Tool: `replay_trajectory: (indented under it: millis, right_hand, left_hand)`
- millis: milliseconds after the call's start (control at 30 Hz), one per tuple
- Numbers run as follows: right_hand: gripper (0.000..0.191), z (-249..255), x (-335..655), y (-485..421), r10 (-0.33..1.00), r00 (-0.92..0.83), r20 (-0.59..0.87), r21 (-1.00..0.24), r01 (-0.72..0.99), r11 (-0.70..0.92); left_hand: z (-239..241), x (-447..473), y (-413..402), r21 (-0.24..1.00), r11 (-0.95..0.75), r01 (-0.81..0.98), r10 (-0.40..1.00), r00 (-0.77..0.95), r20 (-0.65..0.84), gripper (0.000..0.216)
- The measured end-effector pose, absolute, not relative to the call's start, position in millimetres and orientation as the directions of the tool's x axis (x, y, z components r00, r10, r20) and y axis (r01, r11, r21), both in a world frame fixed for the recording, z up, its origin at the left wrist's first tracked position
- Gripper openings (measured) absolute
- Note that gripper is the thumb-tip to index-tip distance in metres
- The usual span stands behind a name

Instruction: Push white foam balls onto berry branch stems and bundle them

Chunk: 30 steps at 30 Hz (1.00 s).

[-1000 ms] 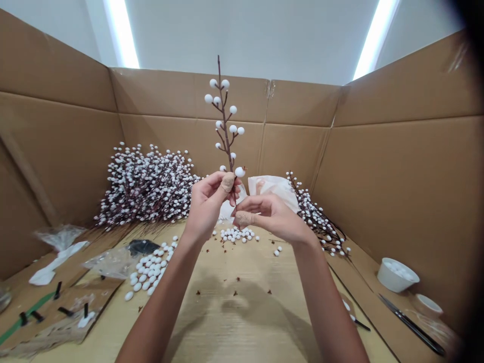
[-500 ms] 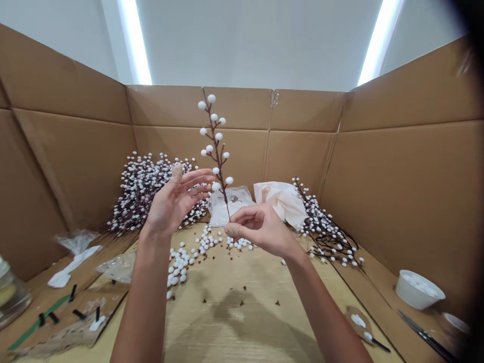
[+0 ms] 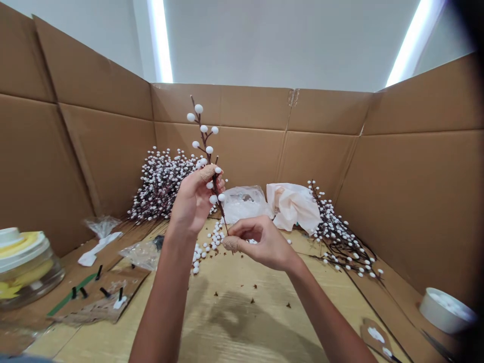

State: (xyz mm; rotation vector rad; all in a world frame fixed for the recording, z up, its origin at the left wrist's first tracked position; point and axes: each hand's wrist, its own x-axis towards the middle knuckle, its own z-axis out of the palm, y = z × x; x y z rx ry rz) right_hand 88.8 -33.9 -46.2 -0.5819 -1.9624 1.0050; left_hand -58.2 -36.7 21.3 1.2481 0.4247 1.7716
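An artificial berry branch (image 3: 209, 149), brown with white balls on short twigs, stands nearly upright in front of me, its tip leaning left. The bottom of its stem is pinched between thumb and fingers of my right hand (image 3: 266, 244). Higher up, my left hand (image 3: 191, 204) closes on the branch near one white ball, thumb in front and fingers mostly hidden behind. Both thumbs have tan wrapping on them. Behind and below the hands, loose white balls (image 3: 216, 236) lie on the table (image 3: 242, 312), partly covered by my forearms and fingers.
Berry branches are heaped at the back left (image 3: 162, 186) and back right (image 3: 336, 227). Between them sit a clear plastic bag (image 3: 244, 204) and a pale crumpled wrapper (image 3: 295, 204). A jar (image 3: 32, 269) stands left, a white tub (image 3: 446, 310) right. Cardboard walls (image 3: 249, 151) enclose the table.
My left hand, open beside the branch before, has moved in and closed on it. The right hand keeps its pinch on the stem. The view has turned slightly left.
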Motion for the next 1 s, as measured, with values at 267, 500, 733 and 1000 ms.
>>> replay_trajectory:
  millis: [267, 500, 733, 1000]
  right_hand:
    - [0.016, -50, 85, -36, 0.667, -0.53, 0.524, -0.786, 0.003, 0.619]
    - [0.023, -60, 77, -24, 0.661, -0.595, 0.458, -0.872, -0.158, 0.463]
    - [0.031, -148, 18, 12, 0.596, -0.779, 0.195, -0.907, 0.088, 0.412]
    - [0.012, -196, -29, 7, 0.641, -0.735, 0.222, -0.749, 0.292, 0.594]
  left_hand:
    - [21, -59, -38, 0.712, -0.539, -0.45, 0.829, -0.134, 0.543, 0.011]
    - [26, -70, -46, 0.69, -0.601, -0.403, 0.792, -0.187, 0.581, 0.009]
    - [34, -96, -69, 0.668, -0.701, -0.25, 0.708, -0.35, 0.613, 0.013]
    - [27, -97, -62, 0.632, -0.752, -0.186, 0.657, -0.285, 0.698, 0.017]
